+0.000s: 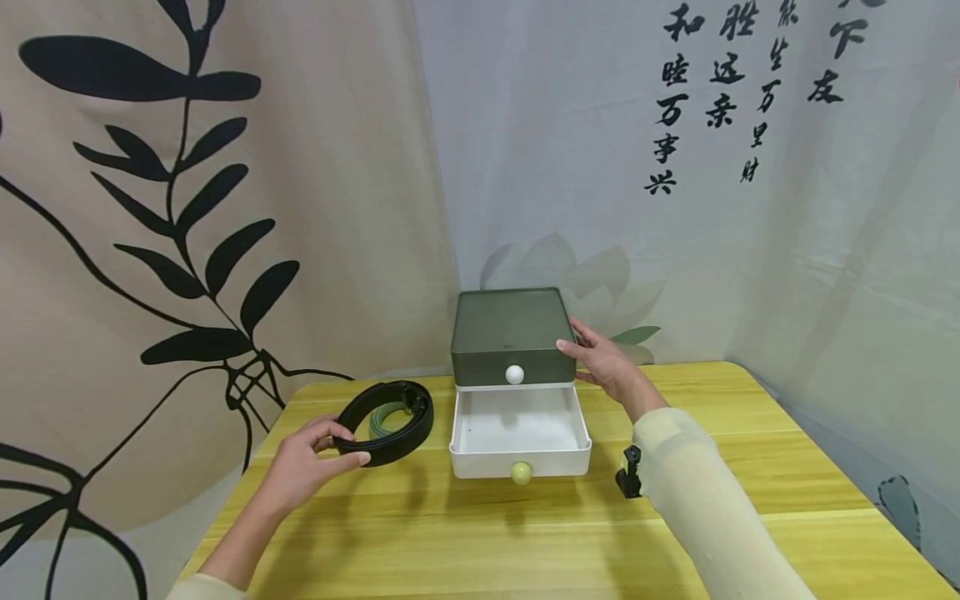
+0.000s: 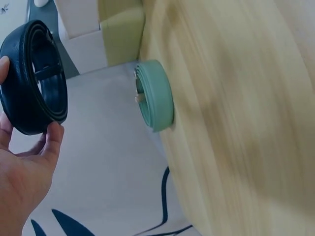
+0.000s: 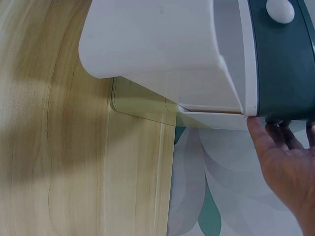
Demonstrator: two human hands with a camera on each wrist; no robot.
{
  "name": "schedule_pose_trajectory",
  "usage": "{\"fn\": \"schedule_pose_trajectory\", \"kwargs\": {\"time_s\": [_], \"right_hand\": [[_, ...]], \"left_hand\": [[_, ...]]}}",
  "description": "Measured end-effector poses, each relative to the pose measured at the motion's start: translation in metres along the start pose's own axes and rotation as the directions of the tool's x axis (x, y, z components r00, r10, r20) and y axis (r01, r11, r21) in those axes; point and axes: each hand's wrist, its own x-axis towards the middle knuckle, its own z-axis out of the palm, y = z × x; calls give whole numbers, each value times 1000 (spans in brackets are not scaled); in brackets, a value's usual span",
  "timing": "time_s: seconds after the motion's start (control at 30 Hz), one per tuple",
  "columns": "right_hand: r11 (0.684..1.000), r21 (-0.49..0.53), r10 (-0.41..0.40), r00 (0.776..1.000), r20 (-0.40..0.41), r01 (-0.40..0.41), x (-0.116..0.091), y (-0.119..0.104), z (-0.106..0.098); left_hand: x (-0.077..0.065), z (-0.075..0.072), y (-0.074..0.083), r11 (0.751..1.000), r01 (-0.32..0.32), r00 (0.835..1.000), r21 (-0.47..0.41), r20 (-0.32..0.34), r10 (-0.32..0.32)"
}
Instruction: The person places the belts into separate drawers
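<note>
A coiled black belt (image 1: pixel 393 448) is held up off the tabletop (image 1: pixel 450 542), to the left of the box and out toward its front. Its near-left rim is pinched between the thumb and fingers of the left hand (image 1: pixel 311 462); the far rim is left free, and a gap is kept between it and the box. A second coil, a green belt (image 2: pixel 156 96), is stood on its edge on the tabletop, left of the box and apart from both the box and the black belt.

The box (image 1: pixel 513 321) is topped in dark green, and its white drawer (image 1: pixel 487 463) is pulled out toward the front. The drawer's floor and upper edges are exposed from above, its front edge is carried past the box's face, and room is left beneath it. A yellow knob (image 1: pixel 521 473) is set on the drawer front, a white knob (image 1: pixel 514 375) on the closed dark front above. A yellow-green base (image 2: pixel 120 37) is seen under the white part.

The right side of the box is touched by the right hand (image 1: pixel 609 367), its fingers extended and spread, not wrapped round anything. Behind the box, a printed cloth (image 1: pixel 352 167) is hung.
</note>
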Motion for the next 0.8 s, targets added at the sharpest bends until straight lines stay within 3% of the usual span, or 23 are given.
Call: {"fn": "schedule_pose_trajectory", "kwargs": {"time_s": [0.8], "right_hand": [[1000,-7,-2,1000,-5,2,0,0,1]], "left_hand": [[-1,12,24,999,-34,999,-43,15,34]]}}
